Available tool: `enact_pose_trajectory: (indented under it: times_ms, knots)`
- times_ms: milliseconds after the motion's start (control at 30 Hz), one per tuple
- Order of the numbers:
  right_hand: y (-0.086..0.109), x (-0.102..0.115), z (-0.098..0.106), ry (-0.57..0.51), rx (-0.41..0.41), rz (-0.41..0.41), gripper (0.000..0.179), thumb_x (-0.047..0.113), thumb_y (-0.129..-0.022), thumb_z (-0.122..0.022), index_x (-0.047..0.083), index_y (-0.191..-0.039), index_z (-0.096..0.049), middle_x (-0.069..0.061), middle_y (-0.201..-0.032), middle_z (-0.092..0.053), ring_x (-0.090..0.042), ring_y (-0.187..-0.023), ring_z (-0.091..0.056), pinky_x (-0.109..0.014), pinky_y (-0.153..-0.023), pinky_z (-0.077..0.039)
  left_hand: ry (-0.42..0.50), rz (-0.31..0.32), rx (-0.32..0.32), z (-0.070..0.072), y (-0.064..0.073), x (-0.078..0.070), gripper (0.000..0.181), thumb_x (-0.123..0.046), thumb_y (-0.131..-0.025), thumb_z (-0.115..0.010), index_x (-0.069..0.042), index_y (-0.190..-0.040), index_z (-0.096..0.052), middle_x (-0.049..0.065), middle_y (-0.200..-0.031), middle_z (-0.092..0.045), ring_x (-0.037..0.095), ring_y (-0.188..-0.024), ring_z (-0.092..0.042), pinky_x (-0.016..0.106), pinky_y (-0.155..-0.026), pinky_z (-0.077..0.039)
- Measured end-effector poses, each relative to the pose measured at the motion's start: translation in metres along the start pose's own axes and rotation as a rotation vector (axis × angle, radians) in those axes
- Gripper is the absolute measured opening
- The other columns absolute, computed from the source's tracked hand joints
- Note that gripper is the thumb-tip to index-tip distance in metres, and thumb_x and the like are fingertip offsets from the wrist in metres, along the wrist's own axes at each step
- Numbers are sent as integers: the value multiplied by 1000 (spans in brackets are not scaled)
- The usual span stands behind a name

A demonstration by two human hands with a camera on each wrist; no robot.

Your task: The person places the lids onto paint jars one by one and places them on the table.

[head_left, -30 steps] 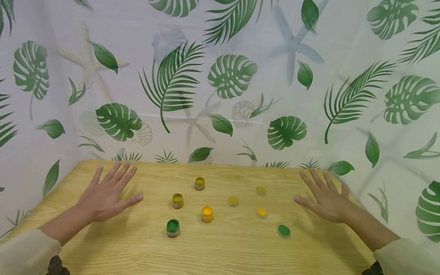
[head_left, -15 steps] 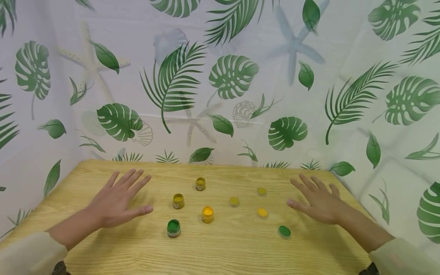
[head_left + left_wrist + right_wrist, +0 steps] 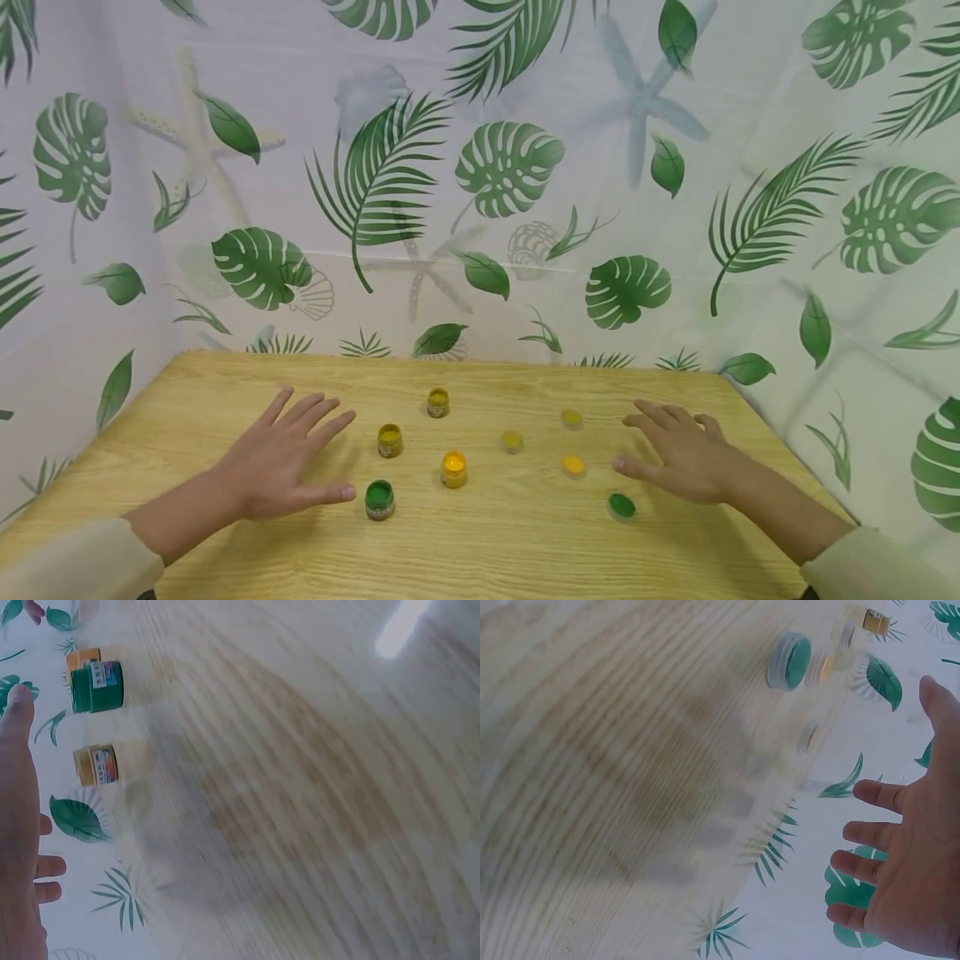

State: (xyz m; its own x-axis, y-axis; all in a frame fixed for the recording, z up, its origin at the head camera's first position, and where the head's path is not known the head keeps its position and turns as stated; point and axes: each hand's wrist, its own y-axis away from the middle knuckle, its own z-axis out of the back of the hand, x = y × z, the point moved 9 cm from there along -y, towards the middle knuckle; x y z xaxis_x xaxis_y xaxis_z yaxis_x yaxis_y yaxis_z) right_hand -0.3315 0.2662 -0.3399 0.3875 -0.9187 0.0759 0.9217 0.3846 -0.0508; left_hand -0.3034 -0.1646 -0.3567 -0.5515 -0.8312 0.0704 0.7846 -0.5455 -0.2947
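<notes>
My left hand [image 3: 281, 462] hovers over the left of the table, fingers spread, holding nothing. Its thumb tip is close to the jar of green paint [image 3: 379, 500]. Beyond the fingers stand a jar of dark yellow paint [image 3: 390, 440], a jar of orange-yellow paint [image 3: 453, 469] and another dark yellow jar [image 3: 438, 402], all uncapped. My right hand [image 3: 686, 454] hovers at the right with loosely bent fingers and nothing in it. Near its thumb lie the green lid [image 3: 621, 506] and the orange-yellow lid [image 3: 573, 465]. Two dull yellow lids [image 3: 512, 441] lie farther in.
The wood-grain table [image 3: 480, 550] runs back to a white curtain [image 3: 540, 317] printed with green leaves, which also hangs along both sides. The jars stand left of centre, the lids right of centre.
Both hands have moved inward, the left one rightward toward the jars, the right one leftward toward the lids. The right fingers have bent a little. Jars and lids have stayed put.
</notes>
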Motion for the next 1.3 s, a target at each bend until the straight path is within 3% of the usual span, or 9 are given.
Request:
enact_pose_trajectory:
  times_ms: [133, 300, 433, 600, 967, 1200, 1300]
  knots:
    - [0, 4, -3, 16, 19, 20, 62, 65, -94, -48, 16, -132, -56, -15, -145, -49, -44, -130, -45, -71, -91, -32, 2, -20, 16, -3, -2, -11, 85, -78, -85, -48, -13, -139, -55, 11, -138, -55, 32, -131, -49, 58, -111, -30]
    - [3, 8, -12, 13, 63, 69, 42, 57, -97, -50, 22, -118, -57, -1, -127, -53, -25, -112, -49, -57, -82, -35, -5, -49, 62, -12, -5, -23, 84, -80, -84, -46, -13, -132, -60, 8, -129, -56, 25, -119, -50, 48, -93, -43]
    - [8, 14, -20, 22, 79, 120, 28, 52, -98, -51, 26, -108, -54, 7, -113, -51, -16, -100, -44, -52, -80, -32, -34, -91, 55, -17, -6, -32, 78, -80, -84, -46, -14, -122, -63, 2, -113, -54, 18, -100, -47, 37, -80, -38]
    - [12, 17, -25, 56, 69, 181, 25, 51, -96, -54, 28, -104, -52, 10, -104, -50, -11, -93, -42, -47, -78, -32, -42, -135, 46, -21, -6, -41, 67, -79, -85, -46, -18, -107, -59, -4, -96, -45, 13, -84, -35, 30, -72, -29]
    - [19, 18, -32, 145, 17, 314, 28, 56, -93, -55, 29, -99, -50, 16, -94, -43, -6, -83, -36, -38, -74, -27, -35, -159, 114, -31, -14, -50, 59, -76, -88, -44, -19, -97, -53, -5, -88, -41, 13, -78, -32, 30, -69, -28]
    - [24, 27, -35, 221, -101, 465, 27, 53, -90, -60, 29, -93, -47, 18, -88, -33, -3, -79, -28, -35, -76, -22, -36, -171, 136, -35, -16, -51, 51, -72, -90, -45, -21, -88, -50, -8, -82, -39, 12, -74, -32, 28, -66, -26]
    - [25, 30, -37, 272, -138, 492, 30, 56, -91, -57, 29, -90, -44, 16, -86, -28, -4, -78, -24, -34, -75, -20, -30, -185, 135, -38, -17, -53, 49, -69, -91, -46, -20, -89, -50, -8, -83, -41, 11, -75, -32, 28, -66, -26]
